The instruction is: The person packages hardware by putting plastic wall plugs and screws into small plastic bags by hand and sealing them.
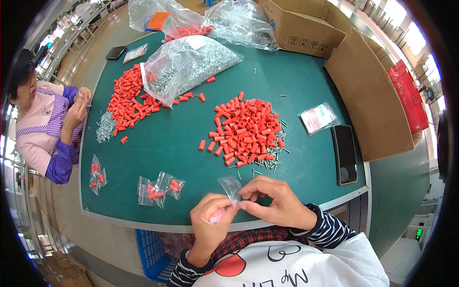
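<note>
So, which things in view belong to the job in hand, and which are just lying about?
Apparently part of the job:
small clear bag, in the left hand with the right hand at it
loose red caps
silvery screws
small filled bags
large clear bag of metal pieces

Probably just lying about:
black phone at right
white-and-red packet beside it

Lettering [285, 279] — white shirt [334, 265]; symbols [304, 42] — cardboard box [308, 28]

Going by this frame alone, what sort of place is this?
Probably a factory or workshop: a heap of red caps on a green worktable, small filled clear bags, and a co-worker at the table's left.
</note>
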Demonstrator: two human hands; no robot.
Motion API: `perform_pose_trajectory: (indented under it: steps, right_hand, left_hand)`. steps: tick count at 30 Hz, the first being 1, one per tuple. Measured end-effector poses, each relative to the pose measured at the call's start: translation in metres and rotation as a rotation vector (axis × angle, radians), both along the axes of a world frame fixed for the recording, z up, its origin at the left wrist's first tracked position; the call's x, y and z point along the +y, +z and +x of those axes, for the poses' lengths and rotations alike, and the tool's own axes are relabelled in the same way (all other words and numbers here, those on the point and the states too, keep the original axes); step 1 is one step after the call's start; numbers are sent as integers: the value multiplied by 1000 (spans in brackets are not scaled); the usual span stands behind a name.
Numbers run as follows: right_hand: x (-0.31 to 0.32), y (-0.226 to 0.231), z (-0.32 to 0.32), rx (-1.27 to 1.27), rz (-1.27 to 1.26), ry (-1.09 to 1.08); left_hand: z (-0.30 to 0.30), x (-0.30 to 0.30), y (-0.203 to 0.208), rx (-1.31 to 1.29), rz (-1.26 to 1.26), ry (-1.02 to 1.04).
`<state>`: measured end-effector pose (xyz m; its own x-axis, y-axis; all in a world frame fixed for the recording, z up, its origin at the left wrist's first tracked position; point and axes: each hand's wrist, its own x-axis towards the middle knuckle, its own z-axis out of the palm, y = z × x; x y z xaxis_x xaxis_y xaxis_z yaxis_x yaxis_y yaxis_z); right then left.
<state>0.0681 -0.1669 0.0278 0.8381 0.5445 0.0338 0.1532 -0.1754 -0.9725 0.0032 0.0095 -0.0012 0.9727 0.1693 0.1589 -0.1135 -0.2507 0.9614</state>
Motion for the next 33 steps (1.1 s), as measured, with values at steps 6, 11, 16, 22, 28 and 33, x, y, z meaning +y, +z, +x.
perform_pose_trajectory:
  steps: [6, 11, 16, 22, 28, 33]
  right_hand:
    - [0, -6, -1, -343, -42, 27]
    - [2, -11, -4, -441, -88, -22]
    - [9, -14, -6, -540, -193, -74]
    - [13, -15, -11, -594, -164, -132]
    - [2, -11, -10, -768, -294, 43]
    - [-3, -6, -14, -717, -524, 93]
  left_hand:
    - [0, 0, 1, 16, 39, -47]
    - [0, -1, 4, 38, -4, -64]
    - [-2, -6, 5, 51, -31, 20]
    - [1, -4, 5, 86, -45, 161]
    - [1, -3, 7, 57, 53, 84]
    - [1, 3, 9, -55, 198, -64]
